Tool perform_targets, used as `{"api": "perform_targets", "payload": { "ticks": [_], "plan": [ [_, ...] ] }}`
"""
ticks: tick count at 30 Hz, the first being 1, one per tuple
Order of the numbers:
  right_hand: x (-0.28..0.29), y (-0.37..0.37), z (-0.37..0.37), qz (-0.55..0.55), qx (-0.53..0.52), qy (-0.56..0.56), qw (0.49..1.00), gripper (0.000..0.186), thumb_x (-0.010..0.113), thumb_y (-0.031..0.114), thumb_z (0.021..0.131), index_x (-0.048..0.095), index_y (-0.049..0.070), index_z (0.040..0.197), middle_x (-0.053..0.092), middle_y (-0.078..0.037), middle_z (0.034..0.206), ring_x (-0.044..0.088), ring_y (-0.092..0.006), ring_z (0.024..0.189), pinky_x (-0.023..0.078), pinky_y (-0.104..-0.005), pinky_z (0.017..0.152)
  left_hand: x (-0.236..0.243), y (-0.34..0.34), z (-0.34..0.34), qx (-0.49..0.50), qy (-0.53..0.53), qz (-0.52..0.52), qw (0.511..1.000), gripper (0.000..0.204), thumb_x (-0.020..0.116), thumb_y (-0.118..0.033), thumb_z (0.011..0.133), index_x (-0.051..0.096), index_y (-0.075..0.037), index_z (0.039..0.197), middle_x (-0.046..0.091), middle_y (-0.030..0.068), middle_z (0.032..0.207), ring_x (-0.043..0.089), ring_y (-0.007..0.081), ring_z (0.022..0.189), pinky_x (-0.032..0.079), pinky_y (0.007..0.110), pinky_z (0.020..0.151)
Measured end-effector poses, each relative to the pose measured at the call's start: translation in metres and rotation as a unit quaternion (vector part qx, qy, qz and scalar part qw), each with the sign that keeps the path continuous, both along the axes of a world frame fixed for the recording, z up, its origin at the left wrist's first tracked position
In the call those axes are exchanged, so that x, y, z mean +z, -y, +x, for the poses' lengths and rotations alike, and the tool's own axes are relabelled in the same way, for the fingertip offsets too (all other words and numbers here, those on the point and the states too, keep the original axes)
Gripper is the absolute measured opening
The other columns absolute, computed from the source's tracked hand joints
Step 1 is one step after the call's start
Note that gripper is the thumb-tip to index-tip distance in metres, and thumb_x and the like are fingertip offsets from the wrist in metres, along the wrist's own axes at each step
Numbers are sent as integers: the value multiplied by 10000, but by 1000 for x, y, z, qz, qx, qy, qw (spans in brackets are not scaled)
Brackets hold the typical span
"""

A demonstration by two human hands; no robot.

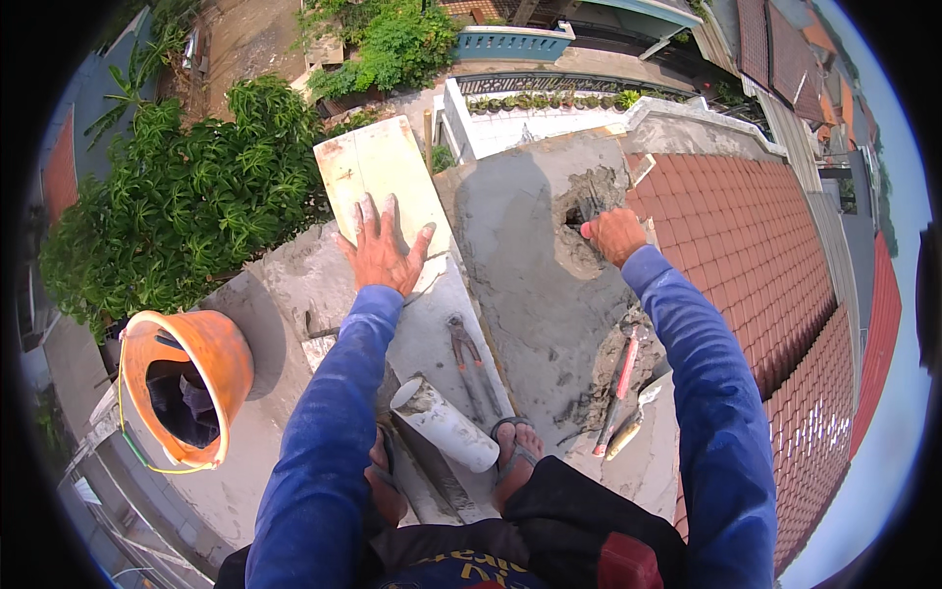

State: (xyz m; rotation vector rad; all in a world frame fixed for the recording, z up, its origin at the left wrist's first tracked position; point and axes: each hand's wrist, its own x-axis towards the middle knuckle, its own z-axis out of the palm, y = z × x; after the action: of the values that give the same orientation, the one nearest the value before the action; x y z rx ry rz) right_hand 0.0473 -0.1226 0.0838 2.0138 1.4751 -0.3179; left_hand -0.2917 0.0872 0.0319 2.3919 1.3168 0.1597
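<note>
One white pipe [444,424] lies by the sandalled feet [516,444], pincers [459,335] just beyond it
Farther out, the left hand [381,263] spreads flat on a pale board [378,157], while the right hand [618,238] is curled round a partly hidden tool [589,230] at a rough hole [574,215] in the grey mortar [520,304]; beyond stands a blue wall [510,45]

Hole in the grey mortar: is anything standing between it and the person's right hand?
Nothing visible does. The right hand is just right of the hole, gripping a partly hidden tool. The red-and-white bar and trowel lie lower in the picture, clear of that gap.
</note>
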Motion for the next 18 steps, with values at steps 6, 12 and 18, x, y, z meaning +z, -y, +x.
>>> {"api": "perform_targets", "payload": {
  "ticks": [6,12,18],
  "plan": [
    [1,-1,4,-30,77,-50,995,278,625,334,967,771,115,876,746,-127,809,749,-321,840,581,-434,723,3,-3,-7,3,-7,2,1000,868,519,-720,947,378,-167,1602,210,239,1694,170,395,1583,8,713,1217],
    [49,-11,5,-91,66,-39,993,329,683,395,922,748,89,821,742,-133,801,746,-309,807,574,-446,704,-4,-3,-6,2,-11,17,1000,862,524,-715,947,383,-166,1597,215,239,1692,159,406,1583,2,723,1210],
    [51,-8,13,41,99,-39,994,274,601,256,974,746,81,821,741,-130,789,739,-311,740,567,-436,683,0,-2,-2,-2,-17,17,1000,843,518,-695,959,390,-158,1595,214,237,1695,147,396,1588,-14,716,1212]
  ]
}}
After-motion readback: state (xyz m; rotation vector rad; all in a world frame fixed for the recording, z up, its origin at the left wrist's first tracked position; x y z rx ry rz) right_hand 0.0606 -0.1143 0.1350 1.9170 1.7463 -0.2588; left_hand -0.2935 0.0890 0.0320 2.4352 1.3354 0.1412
